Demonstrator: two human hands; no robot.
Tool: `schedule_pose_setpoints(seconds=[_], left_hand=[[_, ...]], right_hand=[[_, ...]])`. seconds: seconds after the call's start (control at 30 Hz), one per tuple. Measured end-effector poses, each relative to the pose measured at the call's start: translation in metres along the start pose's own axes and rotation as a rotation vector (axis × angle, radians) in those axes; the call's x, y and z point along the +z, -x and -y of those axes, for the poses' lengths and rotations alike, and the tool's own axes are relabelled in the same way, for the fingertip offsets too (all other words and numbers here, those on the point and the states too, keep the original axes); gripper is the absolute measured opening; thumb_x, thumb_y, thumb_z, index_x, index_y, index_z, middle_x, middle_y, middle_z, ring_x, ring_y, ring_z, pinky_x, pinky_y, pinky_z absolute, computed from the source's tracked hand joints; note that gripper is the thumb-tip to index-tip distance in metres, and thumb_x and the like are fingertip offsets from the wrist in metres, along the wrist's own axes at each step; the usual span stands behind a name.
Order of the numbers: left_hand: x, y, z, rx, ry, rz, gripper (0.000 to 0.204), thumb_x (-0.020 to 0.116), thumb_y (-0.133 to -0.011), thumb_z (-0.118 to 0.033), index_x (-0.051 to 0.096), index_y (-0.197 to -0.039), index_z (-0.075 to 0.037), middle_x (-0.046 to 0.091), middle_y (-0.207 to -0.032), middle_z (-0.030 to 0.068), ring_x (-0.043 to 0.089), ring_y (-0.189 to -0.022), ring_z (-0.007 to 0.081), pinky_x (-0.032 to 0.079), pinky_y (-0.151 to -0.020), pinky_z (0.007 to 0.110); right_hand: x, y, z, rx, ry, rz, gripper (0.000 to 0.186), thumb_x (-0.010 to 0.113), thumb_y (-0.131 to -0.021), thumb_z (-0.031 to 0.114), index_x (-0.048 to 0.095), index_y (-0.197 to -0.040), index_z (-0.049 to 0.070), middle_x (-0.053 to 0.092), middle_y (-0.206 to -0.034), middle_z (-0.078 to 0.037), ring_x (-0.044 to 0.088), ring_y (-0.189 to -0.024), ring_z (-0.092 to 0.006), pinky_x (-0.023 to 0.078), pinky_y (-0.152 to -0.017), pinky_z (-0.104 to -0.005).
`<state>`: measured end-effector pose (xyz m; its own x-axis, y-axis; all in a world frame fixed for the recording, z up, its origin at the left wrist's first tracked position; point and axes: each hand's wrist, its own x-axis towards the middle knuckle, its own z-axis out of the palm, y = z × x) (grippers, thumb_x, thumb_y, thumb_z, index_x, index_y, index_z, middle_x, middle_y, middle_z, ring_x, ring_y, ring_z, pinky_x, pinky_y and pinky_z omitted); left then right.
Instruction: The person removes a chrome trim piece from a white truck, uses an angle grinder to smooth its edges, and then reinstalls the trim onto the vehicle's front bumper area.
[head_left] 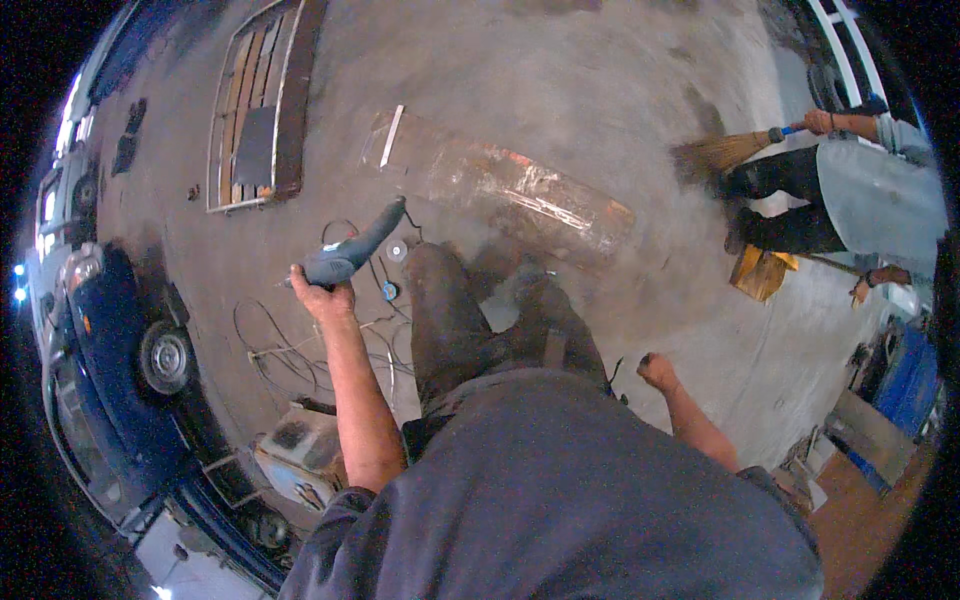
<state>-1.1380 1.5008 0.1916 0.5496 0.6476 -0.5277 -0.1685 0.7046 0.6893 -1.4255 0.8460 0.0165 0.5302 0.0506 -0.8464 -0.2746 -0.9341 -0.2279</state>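
My left hand [322, 297] is closed around the head end of a blue-grey angle grinder [348, 257], out to the left of my legs. The tool's long body slants up and right, and a dark cord comes off its far end. No disc shows on it. A small round disc [397, 250] lies on the floor beside the grinder. My right hand [657, 371] hangs to the right of my legs, curled into a fist. Whether anything is inside it cannot be made out. A long rusty metal sheet [470, 160] with a shiny strip lies on the floor ahead of my feet.
Loose cables [275, 350] and a small blue round thing [390, 290] lie at left. A slatted metal frame [298, 120] lies far left. A dark blue vehicle [105, 350] stands left. At right a co-worker [870, 195] holds a broom [735, 150] near a yellow-brown box [757, 275].
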Motion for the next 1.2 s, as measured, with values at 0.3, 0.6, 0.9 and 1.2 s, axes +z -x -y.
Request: schedule_pose_setpoints(seconds=[0.3,0.6,0.9,1.2], left_hand=[[-0.037,0.072,-0.013,0.329,-0.254,-0.067,0.040,0.054,-0.095,-0.036,0.052,-0.114,-0.001,0.060,-0.117,0.0150,0.059,-0.109,0.0349,0.048,-0.099,0.051],[-0.198,0.136,0.009,0.228,-0.635,0.005,0.041,0.071,-0.085,-0.019,0.050,-0.115,0.001,0.061,-0.101,0.0118,0.062,-0.088,0.0230,0.053,-0.079,0.039],[-0.370,0.261,0.130,-0.159,-0.957,0.019,0.047,0.077,-0.078,-0.020,0.054,-0.113,0.001,0.062,-0.096,0.0096,0.060,-0.082,0.0199,0.051,-0.071,0.034],[-0.445,0.295,0.266,-0.325,-1.361,-0.051,0.044,0.079,-0.072,-0.027,0.058,-0.101,-0.003,0.065,-0.091,0.0114,0.062,-0.080,0.0205,0.051,-0.071,0.037]], right_hand=[[-0.018,-0.020,0.038,-0.038,-0.719,0.019,0.039,0.063,-0.085,0.022,0.060,-0.117,-0.001,0.065,-0.095,-0.011,0.061,-0.082,-0.0201,0.051,-0.072,-0.0329],[-0.004,0.015,0.031,0.143,-0.627,0.117,0.036,0.060,-0.086,0.023,0.065,-0.115,0.001,0.066,-0.105,-0.013,0.063,-0.088,-0.0222,0.051,-0.078,-0.0333],[0.078,0.073,-0.068,-0.125,-0.057,-0.097,0.033,0.052,-0.090,0.025,0.068,-0.111,0.006,0.069,-0.108,-0.018,0.065,-0.101,-0.0354,0.050,-0.089,-0.0428],[0.041,-0.063,-0.106,-0.007,-0.030,-0.155,0.036,0.062,-0.083,0.027,0.066,-0.109,0.002,0.068,-0.110,-0.020,0.065,-0.102,-0.0371,0.050,-0.089,-0.0413]])
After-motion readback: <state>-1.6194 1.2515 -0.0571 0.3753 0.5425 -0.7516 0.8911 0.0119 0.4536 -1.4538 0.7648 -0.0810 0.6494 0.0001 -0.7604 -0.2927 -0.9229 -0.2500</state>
